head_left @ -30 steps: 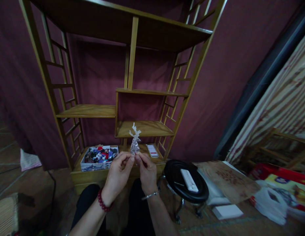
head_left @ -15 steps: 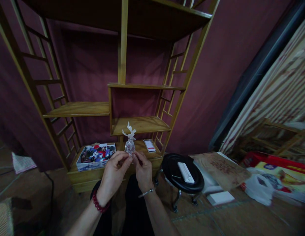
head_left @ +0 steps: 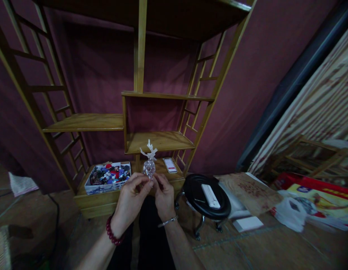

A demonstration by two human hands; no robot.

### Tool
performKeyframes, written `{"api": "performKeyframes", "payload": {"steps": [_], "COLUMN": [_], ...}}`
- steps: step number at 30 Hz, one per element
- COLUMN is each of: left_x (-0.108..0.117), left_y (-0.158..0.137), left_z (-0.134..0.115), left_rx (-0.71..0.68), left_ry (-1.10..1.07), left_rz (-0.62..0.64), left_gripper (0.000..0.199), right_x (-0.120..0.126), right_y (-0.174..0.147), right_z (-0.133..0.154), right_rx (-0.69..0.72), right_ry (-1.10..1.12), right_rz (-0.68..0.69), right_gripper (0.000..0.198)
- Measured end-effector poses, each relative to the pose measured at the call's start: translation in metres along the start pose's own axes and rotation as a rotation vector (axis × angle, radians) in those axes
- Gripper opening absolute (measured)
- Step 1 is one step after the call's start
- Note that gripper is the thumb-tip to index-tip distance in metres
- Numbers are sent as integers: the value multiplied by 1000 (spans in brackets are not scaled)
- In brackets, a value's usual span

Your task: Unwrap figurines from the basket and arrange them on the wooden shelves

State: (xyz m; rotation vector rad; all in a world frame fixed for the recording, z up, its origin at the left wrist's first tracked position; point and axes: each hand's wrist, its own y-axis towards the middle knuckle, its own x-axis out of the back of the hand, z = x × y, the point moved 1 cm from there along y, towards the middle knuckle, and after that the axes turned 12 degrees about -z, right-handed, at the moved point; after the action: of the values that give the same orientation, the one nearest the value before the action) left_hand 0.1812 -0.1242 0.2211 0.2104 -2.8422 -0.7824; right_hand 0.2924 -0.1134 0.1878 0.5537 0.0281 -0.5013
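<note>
A clear, glassy figurine with branching antler-like tips (head_left: 149,165) stands upright between my two hands, in front of the wooden shelf unit. My left hand (head_left: 133,195) pinches its lower end between thumb and fingers; a dark red bead bracelet circles that wrist. On the other side my right hand (head_left: 163,195), with a silver bangle, closes its thumb and fingers on the same lower end. The fingertips hide the figurine's base. Beyond my left hand, a patterned box (head_left: 108,179) on the low ledge holds many small colourful pieces. Behind the figurine, a phone (head_left: 169,165) lies face up.
The wooden shelf unit (head_left: 159,141) fills the view ahead. To the right is a black round stool (head_left: 192,187) bearing a white oblong object (head_left: 210,196). A small white box (head_left: 247,224), a plastic bag (head_left: 290,213) and a red-and-yellow package (head_left: 322,198) lie on the floor. A cable (head_left: 57,213) runs at left.
The camera view has shifted slightly, so the shelf and stool sit a little differently in frame. Both hands keep hold of the figurine, which has turned or tilted slightly.
</note>
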Motion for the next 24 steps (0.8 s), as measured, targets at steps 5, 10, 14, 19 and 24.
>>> {"api": "performKeyframes", "payload": {"steps": [5, 10, 14, 19, 24], "left_x": [0, -1, -2, -6, -12], "left_y": [2, 8, 14, 19, 25], "left_z": [2, 9, 14, 20, 24], "left_rx": [0, 14, 22, 6, 5], "left_ry": [6, 19, 21, 55, 78], "left_rz": [-5, 8, -25, -33, -35], "left_gripper": [19, 19, 19, 18, 17], "right_x": [-1, -5, -9, -11, -9], "right_y": [2, 4, 8, 14, 18], "right_z": [-1, -5, -10, -18, -27], "right_rx": [-8, -24, -27, -24, -29], "right_ry": [6, 13, 14, -28, -56], "right_rz": [12, 23, 17, 11, 4], "right_gripper": [14, 13, 14, 14, 12]}}
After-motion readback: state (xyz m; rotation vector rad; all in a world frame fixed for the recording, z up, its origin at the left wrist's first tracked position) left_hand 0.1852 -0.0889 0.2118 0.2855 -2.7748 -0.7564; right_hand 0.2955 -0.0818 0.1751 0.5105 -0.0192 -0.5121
